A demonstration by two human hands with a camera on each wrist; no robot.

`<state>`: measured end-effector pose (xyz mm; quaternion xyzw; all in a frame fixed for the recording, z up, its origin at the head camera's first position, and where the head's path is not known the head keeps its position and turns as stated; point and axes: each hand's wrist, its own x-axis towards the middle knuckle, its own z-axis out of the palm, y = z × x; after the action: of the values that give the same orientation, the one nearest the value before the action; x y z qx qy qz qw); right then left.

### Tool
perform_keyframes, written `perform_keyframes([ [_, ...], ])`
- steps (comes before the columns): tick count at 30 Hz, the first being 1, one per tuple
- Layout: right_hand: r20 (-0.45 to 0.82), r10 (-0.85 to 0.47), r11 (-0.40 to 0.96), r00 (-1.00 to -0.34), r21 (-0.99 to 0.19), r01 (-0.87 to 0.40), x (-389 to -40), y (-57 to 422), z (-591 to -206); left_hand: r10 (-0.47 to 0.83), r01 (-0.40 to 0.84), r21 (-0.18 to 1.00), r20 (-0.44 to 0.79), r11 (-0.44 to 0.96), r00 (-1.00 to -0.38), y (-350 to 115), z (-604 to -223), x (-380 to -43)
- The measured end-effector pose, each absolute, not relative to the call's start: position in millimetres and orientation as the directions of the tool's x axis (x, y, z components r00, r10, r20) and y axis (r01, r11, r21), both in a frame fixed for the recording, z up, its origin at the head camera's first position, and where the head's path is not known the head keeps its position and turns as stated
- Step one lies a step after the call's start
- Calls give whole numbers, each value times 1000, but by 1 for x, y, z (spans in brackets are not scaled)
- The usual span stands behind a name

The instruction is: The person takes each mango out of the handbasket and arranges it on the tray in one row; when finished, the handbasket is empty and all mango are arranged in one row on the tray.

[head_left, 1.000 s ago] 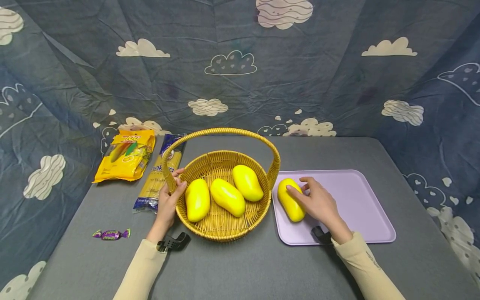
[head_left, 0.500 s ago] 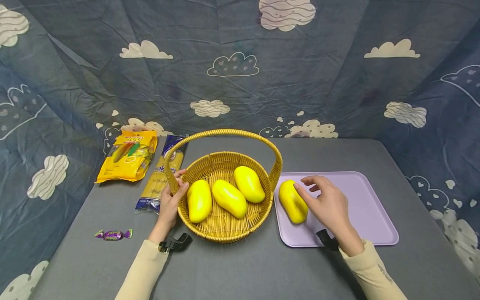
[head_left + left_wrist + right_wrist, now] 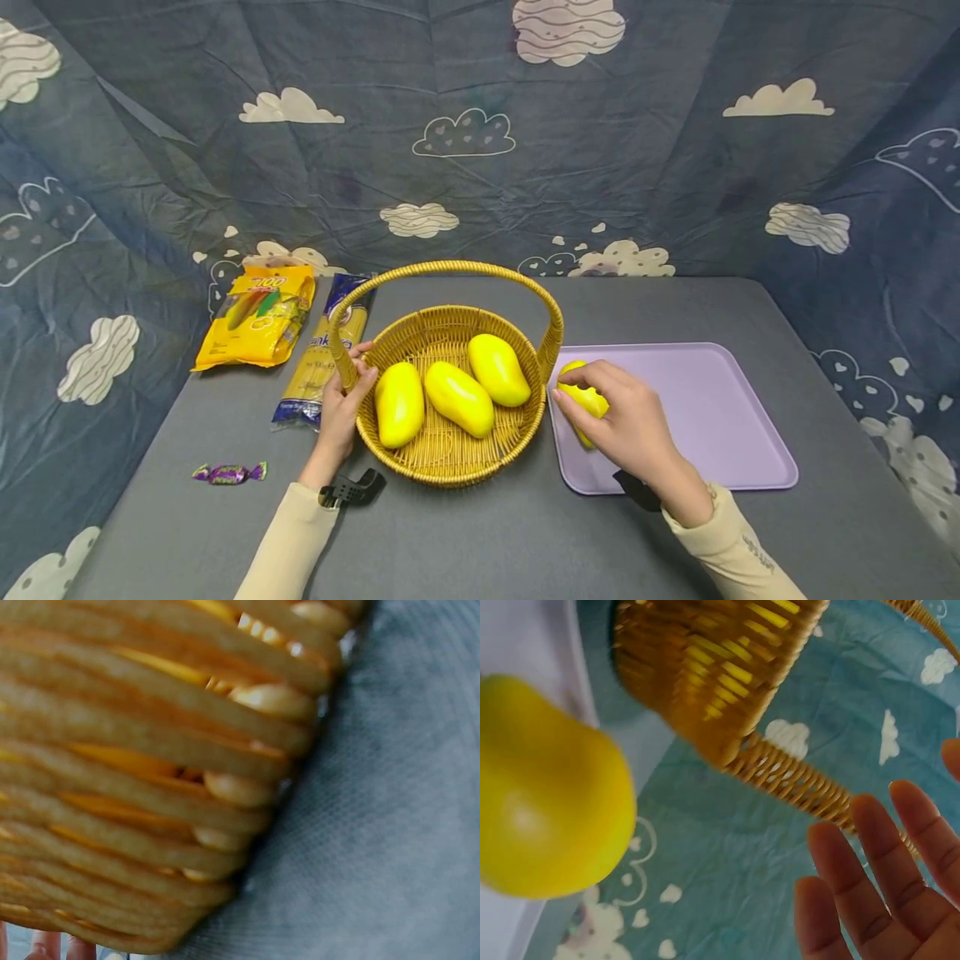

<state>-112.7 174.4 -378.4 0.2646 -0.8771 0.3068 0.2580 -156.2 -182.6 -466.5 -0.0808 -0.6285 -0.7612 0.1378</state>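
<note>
My left hand (image 3: 342, 412) grips the left side of a yellow wicker basket (image 3: 448, 478), thumb at the rim by the handle's foot. Three yellow mangoes (image 3: 457, 398) lie inside. Another mango (image 3: 582, 400) rests on the lilac tray (image 3: 720, 417), partly hidden behind my right hand (image 3: 633, 425). In the right wrist view, that hand's fingers (image 3: 877, 900) are spread and gently bent, with a gap between them and the mango (image 3: 555, 802). The left wrist view is filled mostly by the basket's woven wall (image 3: 135, 765); a few fingertips (image 3: 46, 945) show at its lower edge.
Left of the basket lie a pasta packet (image 3: 307, 379) and a yellow candy bag (image 3: 258, 317). A purple wrapped candy (image 3: 229, 474) is nearer the front left. The basket's tall handle (image 3: 450, 267) arches over it, and a cloud-print cloth (image 3: 465, 208) hangs behind.
My right hand first drew back slightly to the right from the tray's mango, then came left over it, covering more of it. The left hand and basket stay put.
</note>
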Motion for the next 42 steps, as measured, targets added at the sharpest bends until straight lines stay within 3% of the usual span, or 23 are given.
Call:
perform_keyframes([
  [8, 593, -410, 615, -694, -382, -690, -116, 150, -372, -106, 320, 932, 306, -169, -946, -183, -467, -156],
  [16, 526, -458, 629, -717, -378, -679, -124, 127, -366, -100, 314, 936, 301, -160, -948, -183, -467, -157],
  [26, 335, -531, 657, -779, -418, -628, -140, 102, -356, -109, 311, 938, 297, -153, -949, -184, -465, -157],
  [42, 11, -650, 681, -759, -435, -590, -169, 75, -354, -100, 331, 931, 318, -152, -943, -184, -466, -158],
])
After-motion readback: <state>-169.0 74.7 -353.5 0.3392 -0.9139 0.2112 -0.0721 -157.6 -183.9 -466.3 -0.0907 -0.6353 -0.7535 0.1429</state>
